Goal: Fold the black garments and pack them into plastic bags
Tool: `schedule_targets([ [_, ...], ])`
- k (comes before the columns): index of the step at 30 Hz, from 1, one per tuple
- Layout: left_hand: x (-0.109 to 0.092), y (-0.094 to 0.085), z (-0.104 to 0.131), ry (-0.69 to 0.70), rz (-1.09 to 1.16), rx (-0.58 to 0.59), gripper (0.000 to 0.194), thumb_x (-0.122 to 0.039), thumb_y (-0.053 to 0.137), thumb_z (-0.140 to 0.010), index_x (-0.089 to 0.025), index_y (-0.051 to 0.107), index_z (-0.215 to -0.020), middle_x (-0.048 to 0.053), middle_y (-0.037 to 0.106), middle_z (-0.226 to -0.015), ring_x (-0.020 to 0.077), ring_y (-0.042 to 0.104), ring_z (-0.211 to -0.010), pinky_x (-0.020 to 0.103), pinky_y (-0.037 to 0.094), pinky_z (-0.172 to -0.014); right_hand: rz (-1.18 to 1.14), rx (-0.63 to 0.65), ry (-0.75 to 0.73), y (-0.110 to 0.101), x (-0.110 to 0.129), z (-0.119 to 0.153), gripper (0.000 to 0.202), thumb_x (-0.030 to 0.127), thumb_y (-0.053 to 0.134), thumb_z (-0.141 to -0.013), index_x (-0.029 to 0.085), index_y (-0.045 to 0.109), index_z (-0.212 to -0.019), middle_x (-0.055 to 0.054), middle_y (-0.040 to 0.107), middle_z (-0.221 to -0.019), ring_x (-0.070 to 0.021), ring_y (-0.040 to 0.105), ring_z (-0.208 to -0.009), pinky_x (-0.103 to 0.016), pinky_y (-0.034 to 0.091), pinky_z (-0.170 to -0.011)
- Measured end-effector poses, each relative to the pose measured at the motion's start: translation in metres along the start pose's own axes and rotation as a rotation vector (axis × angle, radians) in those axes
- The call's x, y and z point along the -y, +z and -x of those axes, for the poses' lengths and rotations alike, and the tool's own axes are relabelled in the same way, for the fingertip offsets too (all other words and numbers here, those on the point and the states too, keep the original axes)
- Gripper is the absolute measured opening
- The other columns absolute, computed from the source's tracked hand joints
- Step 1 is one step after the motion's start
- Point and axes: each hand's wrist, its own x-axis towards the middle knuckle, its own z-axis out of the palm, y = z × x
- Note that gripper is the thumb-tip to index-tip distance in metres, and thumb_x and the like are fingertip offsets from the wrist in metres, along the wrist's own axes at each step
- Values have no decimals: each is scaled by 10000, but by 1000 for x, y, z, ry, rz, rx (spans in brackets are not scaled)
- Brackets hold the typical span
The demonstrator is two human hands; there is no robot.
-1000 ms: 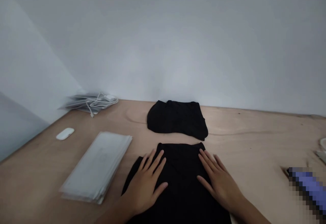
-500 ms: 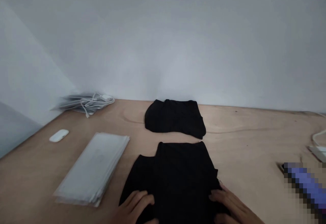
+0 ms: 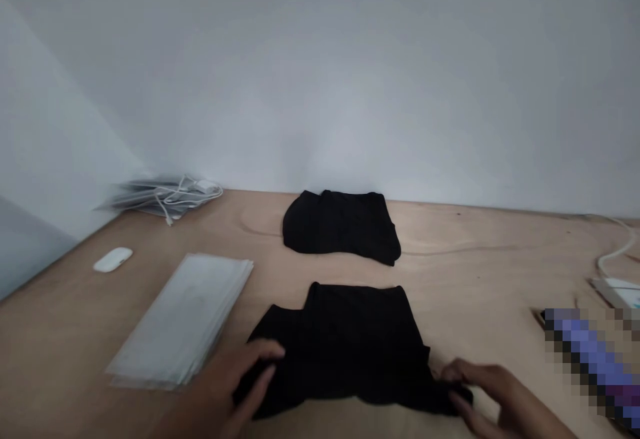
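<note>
A black garment [image 3: 350,346], folded into a rough block, lies on the wooden table in front of me. My left hand [image 3: 235,386] has its thumb and fingers around the garment's lower left part. At the lower right corner, my right hand [image 3: 500,392] pinches a dark end of the same cloth. The near edge of the garment runs between both hands, with bare wood showing below it. Farther back, a second folded black garment [image 3: 343,226] rests by the wall, untouched.
Left of the garment lies a stack of clear plastic bags [image 3: 185,319]. Beyond it are a white earbud case [image 3: 113,259] and grey packets [image 3: 145,198] with a white cable [image 3: 193,189]. A pixelated device [image 3: 595,359] and a white corded item [image 3: 617,289] lie at right.
The garment's near part has been folded up, so its lower edge now shows. My right hand has moved outward to the right and grips the corner; my left has shifted slightly left.
</note>
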Motion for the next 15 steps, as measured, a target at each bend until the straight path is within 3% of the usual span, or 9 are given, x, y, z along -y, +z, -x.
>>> schedule_targets([
  [3,11,0,-46,-79,25,41,183,-282,492,-958,-268,648,-1054,8,771,-965,207,746,-875,291,591,-764,-30,-127,147,-10,-2,-34,226,398,518,-983,278,693,-905,-10,742,-797,-211,721,-735,-265,590,-637],
  [6,32,9,-89,-117,-22,122,215,-270,440,-966,-244,653,-982,20,767,-936,214,736,-860,319,577,-755,31,-210,233,-5,-23,-74,297,421,463,-993,249,692,-914,-12,745,-786,-209,718,-719,-275,568,-600],
  [8,48,18,-104,-117,-80,158,202,-254,460,-944,-235,660,-963,26,768,-919,223,733,-847,338,571,-756,156,-230,270,1,-39,-94,314,402,445,-988,228,695,-909,-15,737,-737,-208,712,-663,-288,557,-577],
  [11,63,27,-109,-98,-139,169,188,-233,503,-902,-214,683,-955,55,755,-937,251,720,-868,397,566,-803,309,-281,316,9,-53,-106,324,395,472,-961,179,711,-994,-70,733,-751,-263,709,-651,-376,562,-594],
  [13,57,31,-103,-86,-180,130,239,-230,486,-913,-196,689,-1034,98,730,-1068,286,689,-989,473,534,-906,391,-345,296,16,-49,-106,385,409,500,-950,141,697,-1144,-151,746,-949,-336,724,-827,-477,577,-713],
  [15,40,39,-95,-33,-235,82,309,-245,453,-959,-188,663,-1177,125,676,-1251,307,630,-1147,516,478,-1012,505,-397,152,32,-36,-104,414,386,509,-963,141,665,-1257,-195,697,-1201,-374,681,-1069,-558,538,-905],
])
